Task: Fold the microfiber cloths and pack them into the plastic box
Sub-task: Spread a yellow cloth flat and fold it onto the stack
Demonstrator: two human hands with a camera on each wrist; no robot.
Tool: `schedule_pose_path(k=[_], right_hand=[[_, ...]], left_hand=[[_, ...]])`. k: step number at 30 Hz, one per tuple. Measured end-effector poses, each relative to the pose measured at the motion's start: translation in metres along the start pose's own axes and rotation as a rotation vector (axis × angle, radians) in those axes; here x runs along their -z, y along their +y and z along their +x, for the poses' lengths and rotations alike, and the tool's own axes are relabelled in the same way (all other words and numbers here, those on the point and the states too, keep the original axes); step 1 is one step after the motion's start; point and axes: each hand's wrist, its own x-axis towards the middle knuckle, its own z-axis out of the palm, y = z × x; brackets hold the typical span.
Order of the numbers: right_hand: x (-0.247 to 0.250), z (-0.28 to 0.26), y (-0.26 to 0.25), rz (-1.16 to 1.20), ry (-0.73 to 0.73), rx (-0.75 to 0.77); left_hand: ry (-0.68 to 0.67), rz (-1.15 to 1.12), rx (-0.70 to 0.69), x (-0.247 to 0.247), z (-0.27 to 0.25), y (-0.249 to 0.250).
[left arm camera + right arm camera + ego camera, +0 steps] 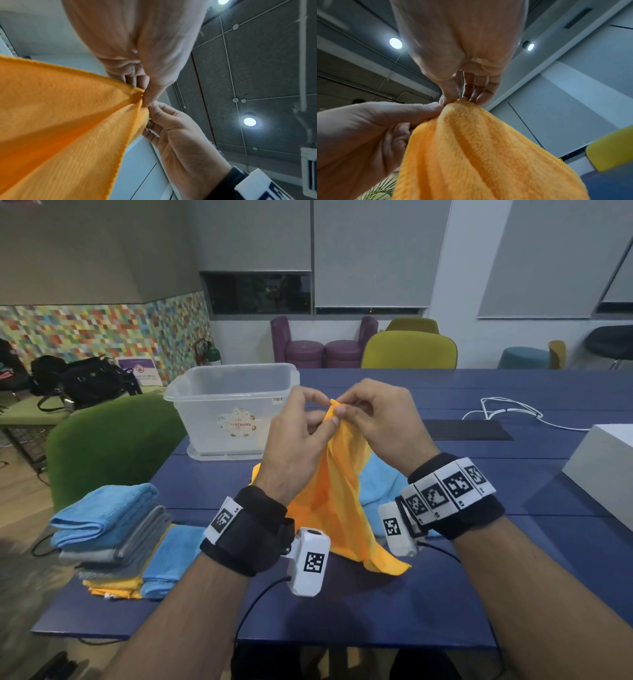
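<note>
the orange microfiber cloth point(334, 491) hangs raised above the dark blue table point(445, 542), its lower end draped on the tabletop (top corner bunched to a peak). the left hand point(296, 440) and right hand point(376, 419) both pinch that corner between thumb and curled fingers, fingertips nearly touching. beyond the cloth stands the clear plastic box point(233, 409), open, with a round sticker reading "christmas". left of the cloth sits a stack of folded blue, grey and yellow cloths point(113, 539); a light blue cloth point(380, 484) lies behind it.
</note>
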Motion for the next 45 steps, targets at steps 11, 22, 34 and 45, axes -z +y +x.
schedule_pose_path(k=[11, 22, 34, 45], right_hand=[[0.015, 0.021, -0.014, -0.127, 0.056, 0.127], [0.064, 0.027, 0.013, -0.176, 0.335, -0.031], [0.082, -0.022, 0.057, -0.257, 0.37, -0.246], [0.035, -0.11, 0.128, -0.463, -0.088, -0.882]], left_hand=[[0.087, 0.42, -0.092, 0.0, -0.006, -0.001], [-0.218, 0.466, 0.173, 0.03, -0.058, -0.052], [-0.272, 0.326, 0.308, 0.08, -0.077, -0.074], [-0.562, 0.51, 0.62, 0.066, -0.057, -0.103]])
